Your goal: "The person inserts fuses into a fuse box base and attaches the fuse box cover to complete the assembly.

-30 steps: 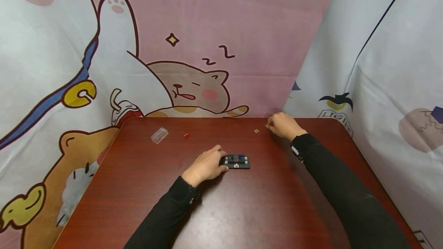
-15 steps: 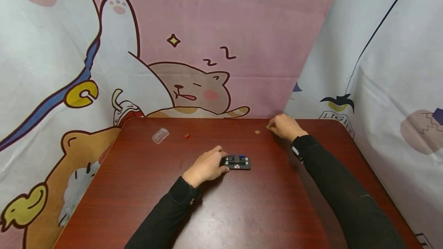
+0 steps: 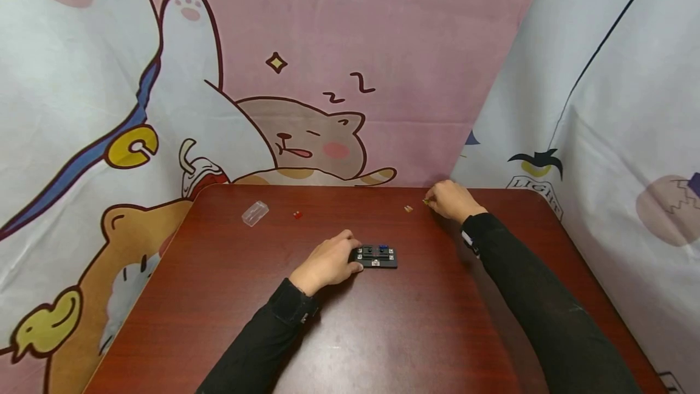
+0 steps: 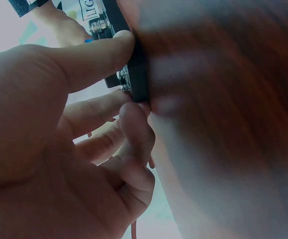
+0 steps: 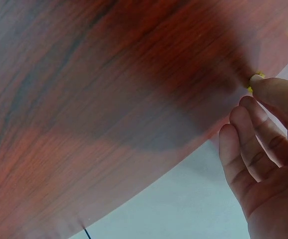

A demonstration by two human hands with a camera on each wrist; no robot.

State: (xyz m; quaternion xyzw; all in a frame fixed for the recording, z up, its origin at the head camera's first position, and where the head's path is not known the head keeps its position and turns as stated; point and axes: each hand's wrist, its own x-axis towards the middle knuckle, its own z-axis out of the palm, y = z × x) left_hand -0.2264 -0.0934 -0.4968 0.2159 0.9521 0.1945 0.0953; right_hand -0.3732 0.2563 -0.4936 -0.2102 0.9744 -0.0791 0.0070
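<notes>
My left hand [image 3: 327, 262] grips the left end of a small black block [image 3: 378, 256] that carries metal terminals and a blue part, lying mid-table. In the left wrist view the thumb presses one side of the black block [image 4: 140, 74] and fingers are on the other. Near the back edge, my right hand [image 3: 451, 199] pinches a tiny yellow piece [image 5: 250, 89] between thumb and finger, on or just above the tabletop. Most of that piece is hidden by the thumb. To its left lie small gold-coloured pieces [image 3: 408, 208], too small to identify.
A clear plastic box [image 3: 255, 214] lies at the back left of the brown table [image 3: 383, 333]. Right of the box is a small red piece [image 3: 298, 215]. A printed cloth [image 3: 426, 47] hangs directly behind the table's far edge.
The head view has shifted slightly. Both hands keep almost the same place, the left on the black block and the right at the yellow piece.
</notes>
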